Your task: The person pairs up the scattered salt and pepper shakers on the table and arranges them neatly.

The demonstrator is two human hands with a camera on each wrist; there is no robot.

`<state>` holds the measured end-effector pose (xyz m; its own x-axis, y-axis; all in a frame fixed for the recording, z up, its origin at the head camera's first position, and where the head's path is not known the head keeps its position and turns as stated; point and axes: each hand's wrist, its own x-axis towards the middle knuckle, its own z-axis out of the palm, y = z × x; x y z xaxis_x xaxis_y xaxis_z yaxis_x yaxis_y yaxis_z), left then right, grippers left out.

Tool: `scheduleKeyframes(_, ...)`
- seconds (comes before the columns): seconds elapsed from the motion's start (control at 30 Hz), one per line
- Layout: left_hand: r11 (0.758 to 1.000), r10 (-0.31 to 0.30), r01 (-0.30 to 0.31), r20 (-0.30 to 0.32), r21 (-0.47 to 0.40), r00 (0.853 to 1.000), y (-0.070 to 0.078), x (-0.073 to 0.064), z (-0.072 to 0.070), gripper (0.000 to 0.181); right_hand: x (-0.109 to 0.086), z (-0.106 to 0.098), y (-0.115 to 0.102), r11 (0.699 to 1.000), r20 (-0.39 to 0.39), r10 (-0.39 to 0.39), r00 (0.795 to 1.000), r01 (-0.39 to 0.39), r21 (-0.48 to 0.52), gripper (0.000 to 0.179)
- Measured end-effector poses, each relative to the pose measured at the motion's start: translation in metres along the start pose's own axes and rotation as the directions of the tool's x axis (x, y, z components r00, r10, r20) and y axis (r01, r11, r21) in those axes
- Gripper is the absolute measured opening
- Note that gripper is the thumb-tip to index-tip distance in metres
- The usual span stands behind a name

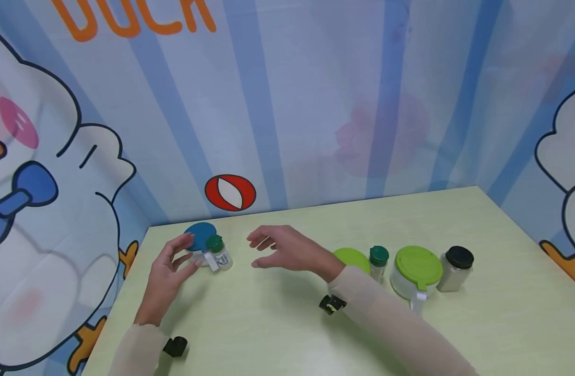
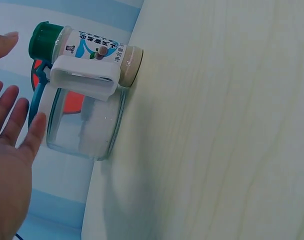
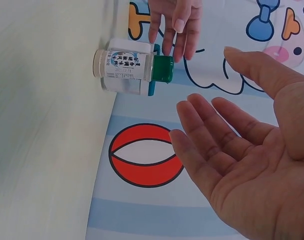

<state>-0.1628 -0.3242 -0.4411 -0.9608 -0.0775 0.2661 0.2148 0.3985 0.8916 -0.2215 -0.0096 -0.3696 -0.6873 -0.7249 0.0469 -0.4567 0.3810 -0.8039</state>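
At the table's far left stands a clear glass seasoning jar with a blue lid and a white handle. Right beside it is a spice bottle with a green cap and a printed label, upright; whether the two touch I cannot tell. My left hand is just left of the blue lid, thumb and fingers spread apart, holding nothing. My right hand hovers to the right of the spice bottle, palm facing it, fingers loosely bent and nothing in them.
On the right of the table stand a green-lidded jar partly behind my right forearm, another green-capped bottle, a larger green-lidded jar with a white handle and a black-capped shaker. A printed curtain hangs behind the table.
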Motion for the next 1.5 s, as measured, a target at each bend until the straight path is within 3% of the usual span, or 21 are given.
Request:
scheduleKeyframes(0.23,0.998,-0.028,0.028,-0.008,0.061,1.000,-0.003,0.005,-0.001,0.070,0.006,0.006,0.001,1.000,-0.011,0.004,1.000,-0.004,0.012,0.049)
scheduleKeyframes(0.7,0.990,-0.144,0.144,-0.014,0.010,0.990,-0.013,0.016,-0.001,0.097,0.022,0.016,0.007,0.998,-0.030,0.018,0.999,-0.016,0.061,0.046)
scheduleKeyframes(1.07,0.979,-0.203,0.203,0.040,-0.009,0.978,-0.021,0.027,-0.003,0.110,0.037,0.025,0.008,0.996,-0.046,0.015,0.999,-0.011,0.085,0.045)
scheduleKeyframes(1.37,0.972,-0.235,0.235,0.058,-0.008,0.970,-0.023,0.034,-0.003,0.109,0.049,0.031,0.007,0.996,-0.061,0.036,0.998,-0.030,0.089,0.044)
scheduleKeyframes(1.5,0.966,-0.259,0.260,0.059,-0.007,0.964,-0.015,0.034,-0.003,0.107,0.052,0.034,0.007,0.995,-0.064,0.046,0.997,-0.040,0.092,0.043)
